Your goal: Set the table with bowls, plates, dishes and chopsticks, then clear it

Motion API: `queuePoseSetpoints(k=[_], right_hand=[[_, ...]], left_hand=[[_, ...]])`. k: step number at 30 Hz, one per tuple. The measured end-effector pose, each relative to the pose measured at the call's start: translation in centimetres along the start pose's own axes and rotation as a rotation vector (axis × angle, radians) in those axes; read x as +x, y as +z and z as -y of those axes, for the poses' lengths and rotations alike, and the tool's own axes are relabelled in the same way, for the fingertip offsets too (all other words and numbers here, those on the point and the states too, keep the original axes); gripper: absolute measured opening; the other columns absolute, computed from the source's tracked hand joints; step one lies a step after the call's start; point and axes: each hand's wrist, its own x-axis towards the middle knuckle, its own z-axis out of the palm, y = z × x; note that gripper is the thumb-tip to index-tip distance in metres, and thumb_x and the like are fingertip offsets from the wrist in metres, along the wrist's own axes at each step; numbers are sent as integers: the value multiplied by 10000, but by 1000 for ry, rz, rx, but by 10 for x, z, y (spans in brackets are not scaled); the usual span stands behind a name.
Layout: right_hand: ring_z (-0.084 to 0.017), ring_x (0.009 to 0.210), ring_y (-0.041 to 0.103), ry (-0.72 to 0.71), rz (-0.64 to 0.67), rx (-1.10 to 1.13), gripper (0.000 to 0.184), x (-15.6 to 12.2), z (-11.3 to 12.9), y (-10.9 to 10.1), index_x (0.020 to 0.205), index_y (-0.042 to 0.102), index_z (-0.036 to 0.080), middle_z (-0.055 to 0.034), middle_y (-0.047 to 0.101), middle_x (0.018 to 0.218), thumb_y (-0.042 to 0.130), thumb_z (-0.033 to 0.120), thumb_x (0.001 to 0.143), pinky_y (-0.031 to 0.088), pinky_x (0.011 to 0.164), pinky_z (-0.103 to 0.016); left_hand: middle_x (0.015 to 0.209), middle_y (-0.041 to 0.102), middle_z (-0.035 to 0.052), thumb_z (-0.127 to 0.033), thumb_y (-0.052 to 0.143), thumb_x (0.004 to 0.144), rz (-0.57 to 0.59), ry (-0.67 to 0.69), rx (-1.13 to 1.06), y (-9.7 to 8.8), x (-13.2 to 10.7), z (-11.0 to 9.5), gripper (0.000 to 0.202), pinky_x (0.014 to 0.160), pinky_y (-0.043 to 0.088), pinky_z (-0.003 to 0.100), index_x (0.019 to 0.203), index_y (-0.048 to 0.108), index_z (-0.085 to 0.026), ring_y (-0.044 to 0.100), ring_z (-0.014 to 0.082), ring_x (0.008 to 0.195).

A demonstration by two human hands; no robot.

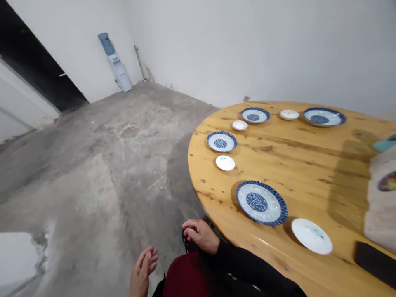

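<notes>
My left hand [143, 270] is over the concrete floor at the bottom, its fingers loosely bent and apart, with nothing visible in it. My right hand [201, 236] hovers by the table's near left edge, palm down, fingers relaxed and slightly curled, holding nothing that I can see. Just under its fingers shows a black object [187, 244] whose kind I cannot make out. On the round wooden table [198, 165], nearest to my right hand, lies a blue-and-white patterned plate [261, 202]. A small white dish [312, 236] is to the right of that plate.
Along the table's rim stand more patterned plates [222, 142] [255, 115] [324, 116] and small white dishes [225, 163] [240, 125] [289, 114]. A whitish bag-like thing [382, 202] and a black flat object [375, 262] are at right. A water dispenser [119, 70] stands in the far corner.
</notes>
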Motion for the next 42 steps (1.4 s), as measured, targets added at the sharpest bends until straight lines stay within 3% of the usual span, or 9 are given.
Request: queuePoseSetpoints(k=[5,10,13,18,23,28,34,38,42], right_hand=[[-145,653,661,-110,-48,-127,318,90,58,1,995,712,157,-37,734,787,463,185,800,465,630,-231],[-153,715,669,-156,-30,-283,321,152,98,10,999,749,200,-19,756,831,504,188,792,449,666,-222],[-163,758,685,-120,-86,-301,335,191,106,12,1014,756,204,-20,762,852,525,177,774,451,686,-219],[-163,740,700,49,-388,-189,319,257,119,6,994,749,191,-23,761,832,513,151,783,468,682,-221],[-148,681,700,117,-615,-5,320,312,139,-1,1017,712,168,-27,757,825,463,139,819,489,664,-227],[-146,672,692,147,-692,10,297,361,153,-12,984,720,171,-18,749,792,491,141,796,493,679,-230],[-140,687,693,172,-743,1,313,442,156,-70,1013,724,173,-17,755,802,491,140,806,484,687,-224],[-151,738,699,156,-697,-24,290,520,170,-141,995,737,181,-15,759,809,533,153,791,470,695,-217],[-176,828,698,93,-674,-97,283,591,202,-223,1017,737,201,-22,764,884,546,202,808,457,727,-229]], left_hand=[[1132,707,160,-548,720,637,-115,15,-103,-26,71,-41,544,938,524,438,1021,667,-166,660,330,1101],[1081,718,186,-529,764,585,94,-141,-83,-15,160,-71,513,871,544,410,934,685,-162,683,342,1046],[1104,715,183,-558,808,531,273,-118,18,0,225,-115,594,870,542,394,959,696,-161,675,338,1065],[1102,715,165,-606,792,555,431,76,202,27,315,-227,617,909,521,401,970,686,-161,662,325,1085],[1151,695,152,-578,748,632,571,221,343,61,368,-323,586,919,505,380,1022,672,-148,647,302,1102],[1077,716,158,-587,695,696,816,240,411,119,403,-368,533,922,500,366,988,693,-141,635,295,1126],[1119,709,172,-547,697,732,1009,220,462,198,451,-406,510,913,512,363,1034,689,-137,642,296,1119],[1118,714,161,-596,732,658,811,221,471,239,516,-460,599,907,527,389,1048,684,-143,657,317,1093],[1092,722,134,-614,752,611,594,249,401,270,583,-528,593,969,512,436,1002,680,-173,639,341,1135]])
